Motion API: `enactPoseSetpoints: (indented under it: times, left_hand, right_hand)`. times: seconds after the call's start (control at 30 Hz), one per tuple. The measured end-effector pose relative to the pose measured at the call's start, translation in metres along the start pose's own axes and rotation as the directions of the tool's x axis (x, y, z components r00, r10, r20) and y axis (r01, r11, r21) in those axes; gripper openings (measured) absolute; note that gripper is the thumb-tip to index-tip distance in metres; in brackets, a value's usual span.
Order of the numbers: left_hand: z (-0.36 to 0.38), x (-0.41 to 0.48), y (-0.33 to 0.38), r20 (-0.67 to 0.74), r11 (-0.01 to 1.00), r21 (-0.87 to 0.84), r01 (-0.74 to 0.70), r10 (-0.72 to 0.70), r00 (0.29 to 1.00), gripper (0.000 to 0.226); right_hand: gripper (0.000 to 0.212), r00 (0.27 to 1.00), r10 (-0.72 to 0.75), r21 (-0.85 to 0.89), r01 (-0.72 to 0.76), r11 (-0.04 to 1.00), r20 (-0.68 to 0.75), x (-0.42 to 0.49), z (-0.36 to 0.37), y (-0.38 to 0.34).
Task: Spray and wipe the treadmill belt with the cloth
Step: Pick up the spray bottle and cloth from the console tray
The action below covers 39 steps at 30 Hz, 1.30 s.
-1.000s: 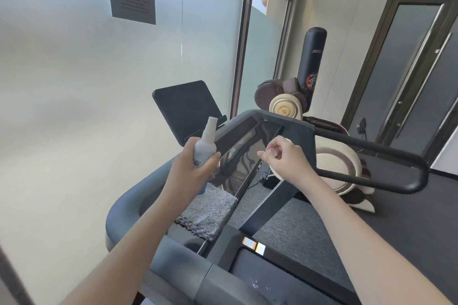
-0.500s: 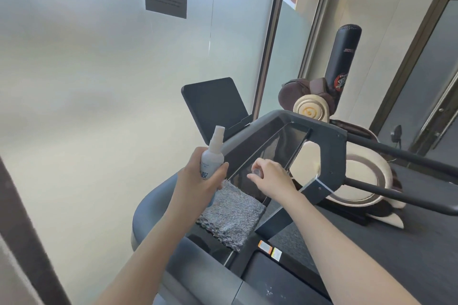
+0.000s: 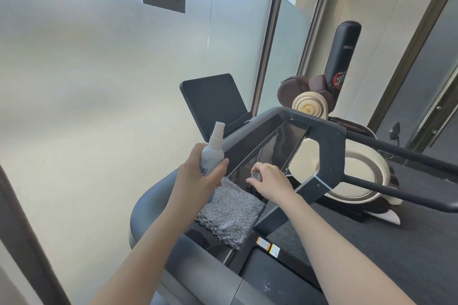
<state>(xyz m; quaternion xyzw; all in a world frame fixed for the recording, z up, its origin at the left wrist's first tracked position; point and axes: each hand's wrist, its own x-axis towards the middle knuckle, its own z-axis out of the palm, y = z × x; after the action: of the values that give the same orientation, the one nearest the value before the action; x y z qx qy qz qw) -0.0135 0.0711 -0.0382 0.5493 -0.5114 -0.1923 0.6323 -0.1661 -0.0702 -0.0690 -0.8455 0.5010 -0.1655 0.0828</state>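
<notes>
My left hand (image 3: 195,178) holds a small white spray bottle (image 3: 212,150) upright, its nozzle bare, above the treadmill console (image 3: 272,146). A grey fluffy cloth (image 3: 231,213) lies folded on the console tray just right of that hand. My right hand (image 3: 269,182) hovers over the glossy console panel and pinches the bottle's small clear cap (image 3: 255,176) in its fingertips. Only a dark strip of the treadmill belt (image 3: 270,285) shows at the bottom edge.
A black tablet screen (image 3: 213,101) stands at the console's far side. The right handrail (image 3: 401,153) runs off to the right. A frosted glass wall (image 3: 86,82) is close on the left. A massage chair (image 3: 347,163) and a punching bag (image 3: 343,57) stand beyond.
My right hand has come down from beside the bottle's top to the console panel with the cap in its fingers. The left hand keeps the bottle upright. The view has swung left.
</notes>
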Motion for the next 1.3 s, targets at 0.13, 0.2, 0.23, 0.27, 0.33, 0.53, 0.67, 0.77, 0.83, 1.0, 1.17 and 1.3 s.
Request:
enactPoseSetpoints:
  times: [0.13, 0.2, 0.23, 0.27, 0.33, 0.53, 0.67, 0.77, 0.83, 1.0, 1.17, 1.3]
  left_hand:
    - [0.001, 0.001, 0.001, 0.003, 1.000, 0.022, -0.001, 0.001, 1.000, 0.015]
    - [0.001, 0.001, 0.002, 0.008, 1.000, 0.023, 0.004, -0.004, 1.000, 0.015]
    - [0.001, 0.000, 0.003, 0.009, 1.000, 0.021, 0.007, -0.007, 1.000, 0.014]
    - [0.000, 0.000, 0.003, 0.008, 1.000, 0.018, 0.009, -0.009, 1.000, 0.014]
    - [-0.001, 0.001, 0.004, -0.002, 1.000, 0.016, 0.004, -0.004, 1.000, 0.014]
    - [-0.001, 0.000, 0.008, -0.007, 0.999, 0.042, -0.011, 0.012, 1.000, 0.015]
    - [-0.001, -0.001, 0.009, -0.009, 0.998, 0.055, -0.014, 0.014, 1.000, 0.015]
    - [-0.002, -0.001, 0.008, -0.007, 0.999, 0.048, -0.002, 0.003, 1.000, 0.015]
    - [-0.002, -0.002, 0.007, -0.003, 0.999, 0.043, 0.003, -0.003, 1.000, 0.015]
    - [-0.002, -0.005, 0.007, -0.004, 0.999, 0.039, 0.012, -0.012, 1.000, 0.021]
    - [-0.002, -0.006, 0.011, -0.019, 0.999, 0.032, 0.012, -0.011, 1.000, 0.026]
    - [0.000, -0.007, 0.016, -0.020, 0.999, 0.034, -0.001, 0.002, 1.000, 0.030]
  right_hand:
    - [0.034, 1.000, 0.008, 0.041, -0.007, 0.999, -0.029, -0.002, -0.002, 0.000]
    - [0.035, 0.997, -0.007, 0.057, 0.011, 0.998, -0.078, -0.003, -0.006, -0.001]
    - [0.034, 0.994, -0.023, 0.064, 0.030, 0.998, -0.109, -0.004, -0.008, -0.003]
    - [0.033, 0.989, -0.043, 0.066, 0.053, 0.996, -0.140, -0.004, -0.010, -0.006]
    - [0.030, 0.972, -0.102, 0.056, 0.116, 0.992, -0.211, -0.008, -0.013, -0.015]
    - [0.035, 0.960, -0.248, -0.049, 0.243, 0.969, -0.128, -0.018, -0.002, -0.044]
    - [0.044, 0.983, -0.168, -0.109, 0.175, 0.979, 0.069, -0.014, 0.010, -0.054]
    - [0.047, 0.983, -0.118, -0.176, 0.143, 0.974, 0.143, -0.012, 0.015, -0.057]
    - [0.046, 0.983, -0.101, -0.184, 0.129, 0.974, 0.153, -0.013, 0.017, -0.058]
    - [0.024, 0.993, -0.086, -0.038, 0.090, 0.995, 0.087, -0.017, 0.017, -0.064]
    - [0.005, 0.996, -0.087, 0.119, 0.082, 0.989, 0.033, -0.023, 0.007, -0.067]
    - [0.007, 0.998, -0.060, 0.318, 0.067, 0.946, -0.032, -0.031, -0.012, -0.064]
